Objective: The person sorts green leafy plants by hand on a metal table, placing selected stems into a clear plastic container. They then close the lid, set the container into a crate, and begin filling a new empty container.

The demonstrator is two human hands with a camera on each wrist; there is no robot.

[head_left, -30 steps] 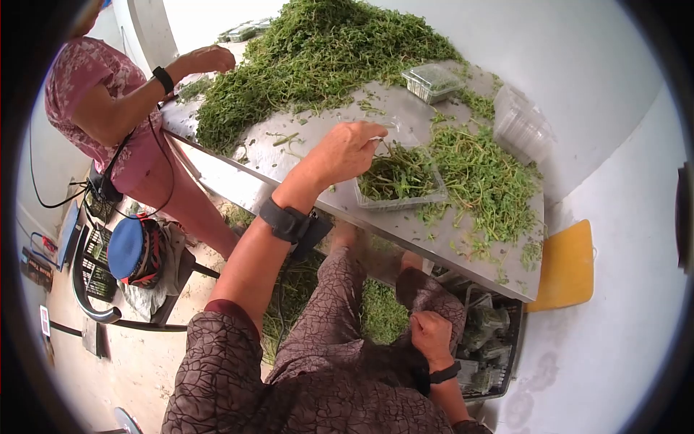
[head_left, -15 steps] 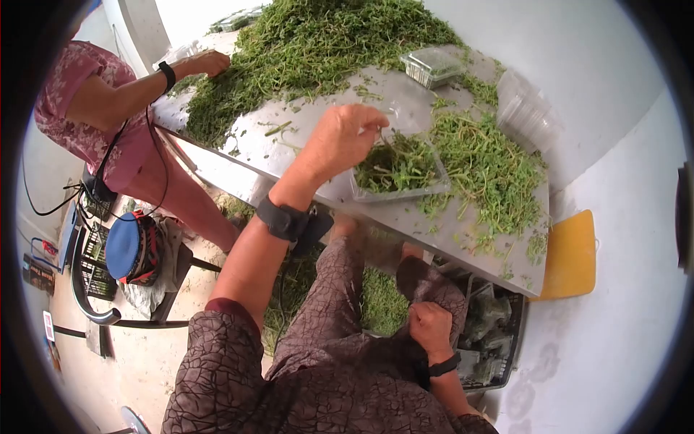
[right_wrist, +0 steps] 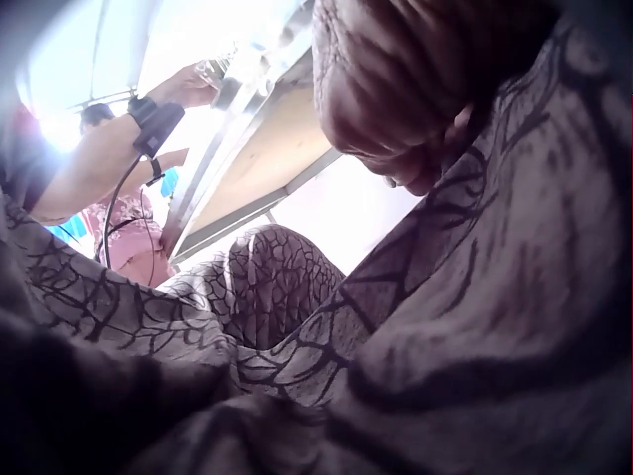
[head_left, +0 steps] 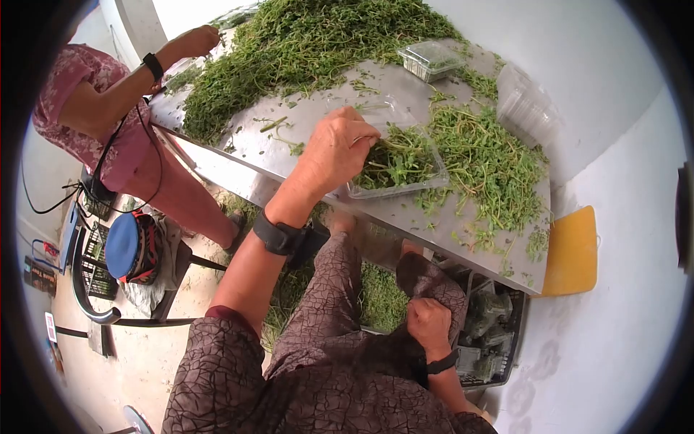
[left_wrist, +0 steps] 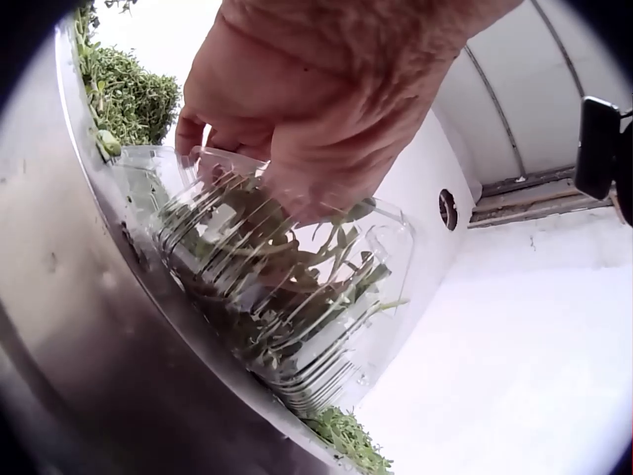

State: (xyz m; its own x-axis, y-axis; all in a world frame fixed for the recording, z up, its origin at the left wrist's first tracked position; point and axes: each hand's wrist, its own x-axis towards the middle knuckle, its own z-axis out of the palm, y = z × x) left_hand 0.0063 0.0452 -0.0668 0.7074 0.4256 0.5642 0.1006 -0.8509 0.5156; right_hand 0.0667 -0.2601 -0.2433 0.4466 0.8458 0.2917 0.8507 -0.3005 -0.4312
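In the head view my left hand [head_left: 334, 153] is at the left side of a clear plastic container [head_left: 397, 189], its fingers bent and pinching green stems [head_left: 401, 160] that lie inside. The left wrist view has the hand [left_wrist: 316, 109] above the container's ribbed wall [left_wrist: 321, 371], fingertips partly behind clear plastic. A loose patch of greens [head_left: 484, 170] lies right of the container. My right hand [head_left: 429, 323] rests loosely curled on the patterned trouser leg, holding nothing; the right wrist view shows this hand [right_wrist: 396, 89] against the cloth.
A big heap of greens [head_left: 318, 43] covers the table's back. A closed container [head_left: 431, 61] and stacked empty ones [head_left: 526, 108] stand behind. Another person [head_left: 101, 108] stands at left. A crate [head_left: 491, 333] of filled containers is below the table.
My left hand has shifted slightly left and down, with its fingertips closer to the greens. The other person's hand has moved up and left. My right hand stays on the leg.
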